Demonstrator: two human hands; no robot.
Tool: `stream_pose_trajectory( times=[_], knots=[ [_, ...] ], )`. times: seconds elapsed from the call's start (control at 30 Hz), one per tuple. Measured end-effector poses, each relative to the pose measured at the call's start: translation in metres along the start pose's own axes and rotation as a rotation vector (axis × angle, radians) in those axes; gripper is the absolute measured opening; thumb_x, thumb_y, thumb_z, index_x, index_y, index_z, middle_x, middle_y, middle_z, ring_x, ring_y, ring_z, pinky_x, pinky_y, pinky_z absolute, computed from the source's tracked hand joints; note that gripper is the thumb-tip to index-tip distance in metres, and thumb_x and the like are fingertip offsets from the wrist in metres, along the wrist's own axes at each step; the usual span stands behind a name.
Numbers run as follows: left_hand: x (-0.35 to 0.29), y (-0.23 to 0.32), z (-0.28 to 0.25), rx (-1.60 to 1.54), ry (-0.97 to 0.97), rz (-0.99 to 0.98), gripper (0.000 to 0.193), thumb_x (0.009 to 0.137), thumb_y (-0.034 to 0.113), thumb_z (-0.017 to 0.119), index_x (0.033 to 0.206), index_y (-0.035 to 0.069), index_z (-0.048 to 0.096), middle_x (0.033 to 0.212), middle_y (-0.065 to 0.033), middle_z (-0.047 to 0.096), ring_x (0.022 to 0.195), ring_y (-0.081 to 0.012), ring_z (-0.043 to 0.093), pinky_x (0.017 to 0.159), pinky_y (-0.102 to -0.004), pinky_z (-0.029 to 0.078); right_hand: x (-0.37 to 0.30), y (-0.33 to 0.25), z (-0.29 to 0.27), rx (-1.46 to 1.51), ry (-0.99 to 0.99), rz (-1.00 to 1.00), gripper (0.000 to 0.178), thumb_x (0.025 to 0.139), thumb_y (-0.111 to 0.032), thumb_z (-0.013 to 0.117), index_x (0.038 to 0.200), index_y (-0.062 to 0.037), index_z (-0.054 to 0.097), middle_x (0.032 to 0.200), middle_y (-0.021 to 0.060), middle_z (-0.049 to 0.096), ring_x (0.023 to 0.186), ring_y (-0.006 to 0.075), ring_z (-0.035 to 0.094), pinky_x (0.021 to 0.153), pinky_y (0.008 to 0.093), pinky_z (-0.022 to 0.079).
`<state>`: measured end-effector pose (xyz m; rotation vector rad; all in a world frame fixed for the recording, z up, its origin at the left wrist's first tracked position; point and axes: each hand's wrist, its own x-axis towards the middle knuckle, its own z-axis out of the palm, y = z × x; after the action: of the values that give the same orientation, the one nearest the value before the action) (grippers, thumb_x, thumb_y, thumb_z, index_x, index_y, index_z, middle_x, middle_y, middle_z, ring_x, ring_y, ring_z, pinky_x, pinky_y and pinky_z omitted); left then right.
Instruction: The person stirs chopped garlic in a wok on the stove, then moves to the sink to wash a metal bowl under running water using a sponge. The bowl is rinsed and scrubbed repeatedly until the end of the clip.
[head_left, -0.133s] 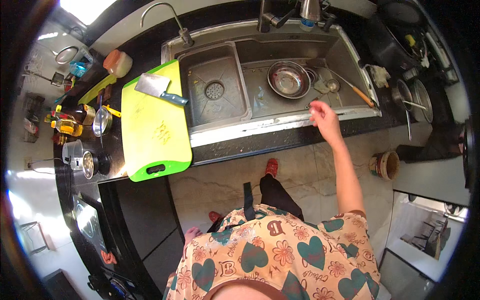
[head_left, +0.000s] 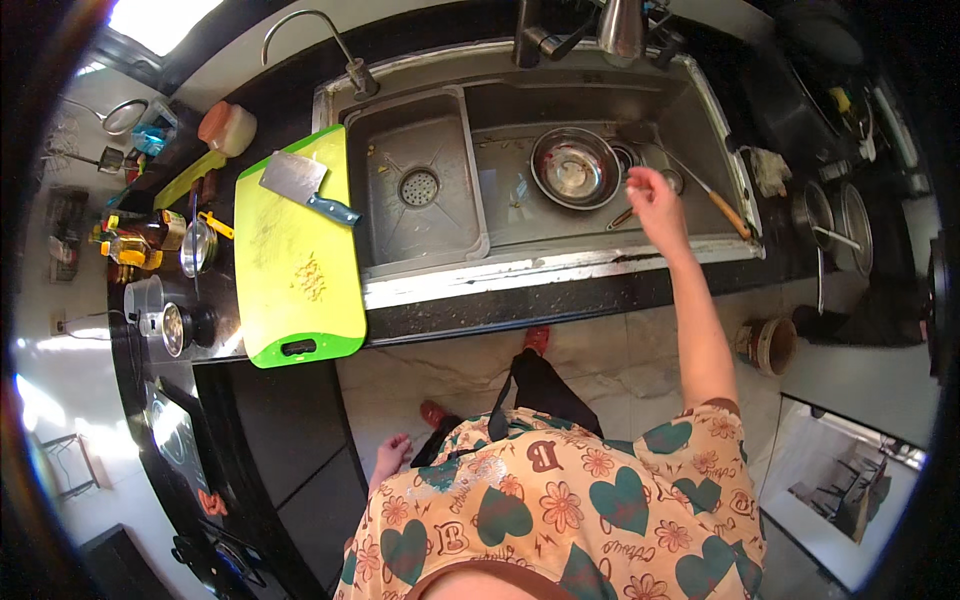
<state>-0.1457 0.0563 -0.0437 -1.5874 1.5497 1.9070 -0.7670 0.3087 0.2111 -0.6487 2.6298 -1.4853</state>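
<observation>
My right hand [head_left: 657,212] reaches over the near right part of the sink [head_left: 500,225], just right of a metal bowl [head_left: 575,168]. Its fingers are bent but apart, and I see nothing held in them. Beneath the fingertips lies a small utensil with a brown handle [head_left: 621,218], partly covered by the hand. A ladle [head_left: 672,181] shows behind the hand, partly hidden. My left hand [head_left: 392,455] hangs low by my side, away from the counter, fingers loosely bent and holding nothing visible.
A green cutting board [head_left: 290,240] lies left of the sink, bearing a cleaver [head_left: 300,182] and small chopped bits. A wooden-handled spatula [head_left: 728,214] leans at the sink's right end. Bottles [head_left: 150,232] stand far left. A bucket [head_left: 768,345] sits on the floor.
My right hand has moved forward and slightly right, farther over the sink. My left hand has come out a little from my side. The whole view has shifted slightly.
</observation>
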Motion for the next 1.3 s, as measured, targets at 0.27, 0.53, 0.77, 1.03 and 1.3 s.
stream_pose_trajectory(
  times=[0.27, 0.53, 0.77, 1.03, 1.3],
  knots=[
    [-0.071, 0.103, 0.031, -0.039, 0.162, 0.085, 0.026, 0.085, 0.013, 0.06, 0.11, 0.005, 0.056, 0.097, -0.0031, 0.06, 0.083, -0.0118, 0.058, 0.068, -0.0242, 0.048, 0.035, 0.116, -0.074, -1.088, -0.085, 0.108, 0.039, 0.08, -0.012, 0.062, 0.117, -0.0045, 0.052, 0.118, 0.0164, 0.05, 0.112, 0.0328, 0.046, 0.093, 0.0422, 0.04],
    [-0.101, -0.027, 0.027, -0.267, 0.333, -0.297, 0.024, 0.085, 0.015, 0.059, 0.108, 0.008, 0.056, 0.09, -0.0024, 0.06, 0.075, -0.0141, 0.06, 0.059, -0.0284, 0.05, 0.036, 0.174, -0.086, -1.633, -0.34, 0.091, 0.015, 0.087, -0.008, 0.053, 0.098, -0.0027, 0.06, 0.097, 0.0141, 0.06, 0.092, 0.0266, 0.058, 0.078, 0.0375, 0.049],
    [-0.097, -0.046, 0.035, -0.173, 0.291, -0.279, 0.023, 0.084, 0.018, 0.06, 0.105, 0.007, 0.058, 0.084, -0.0029, 0.061, 0.073, -0.0146, 0.06, 0.059, -0.0292, 0.049, 0.036, 0.159, -0.09, -1.189, -0.346, 0.438, 0.032, 0.088, -0.028, 0.051, 0.098, 0.0011, 0.059, 0.088, 0.0181, 0.061, 0.084, 0.0356, 0.059, 0.071, 0.0461, 0.049],
    [-0.098, 0.0, 0.019, 0.021, 0.399, 0.261, 0.029, 0.082, 0.019, 0.06, 0.108, 0.006, 0.059, 0.096, -0.0056, 0.064, 0.084, -0.0148, 0.06, 0.075, -0.0302, 0.049, -0.108, 0.058, -0.091, 0.001, -0.181, 0.467, 0.026, 0.09, -0.026, 0.049, 0.072, -0.0096, 0.044, 0.055, -0.0012, 0.038, 0.04, 0.0079, 0.034, 0.035, 0.0244, 0.025],
    [-0.175, -0.168, -0.06, 0.017, 0.509, 0.091, 0.03, 0.075, 0.023, 0.064, 0.101, 0.009, 0.062, 0.098, -0.0108, 0.065, 0.092, -0.0259, 0.062, 0.081, -0.0374, 0.048, -0.313, -0.103, 0.12, 0.117, -0.076, 0.023, 0.021, 0.091, -0.025, 0.052, 0.082, -0.0065, 0.05, 0.058, -0.0006, 0.043, 0.041, 0.0066, 0.035, 0.035, 0.0223, 0.026]
  ],
)
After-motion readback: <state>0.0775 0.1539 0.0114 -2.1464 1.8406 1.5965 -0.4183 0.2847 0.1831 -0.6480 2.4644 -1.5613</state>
